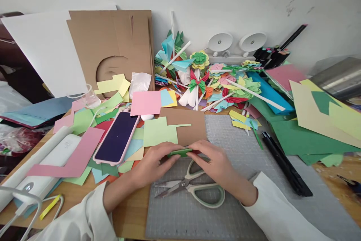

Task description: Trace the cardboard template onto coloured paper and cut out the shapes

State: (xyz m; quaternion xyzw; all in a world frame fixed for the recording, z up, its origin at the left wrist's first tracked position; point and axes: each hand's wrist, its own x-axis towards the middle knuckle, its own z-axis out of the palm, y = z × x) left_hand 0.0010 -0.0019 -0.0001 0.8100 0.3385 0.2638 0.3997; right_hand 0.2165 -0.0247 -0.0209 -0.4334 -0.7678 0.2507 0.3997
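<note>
Between my two hands is a narrow piece of folded green paper (181, 152), held level above the grey cutting mat (239, 218). My left hand (153, 164) pinches its left end between thumb and fingers. At the other end, my right hand (216, 162) grips it the same way. Below the hands lies a pair of scissors (184, 184) with pale handles, its blades parted and pointing left. Just beyond the paper are a light green sheet (159, 132) with a cut strip and a brown sheet (194, 122).
A phone (118, 137) lies on paper scraps at the left, near a white power strip (53, 158). Paper flowers (199, 58) and white sticks crowd the wall. Cardboard (113, 41) leans there. A black utility knife (284, 165) and green sheets (290, 134) are at the right.
</note>
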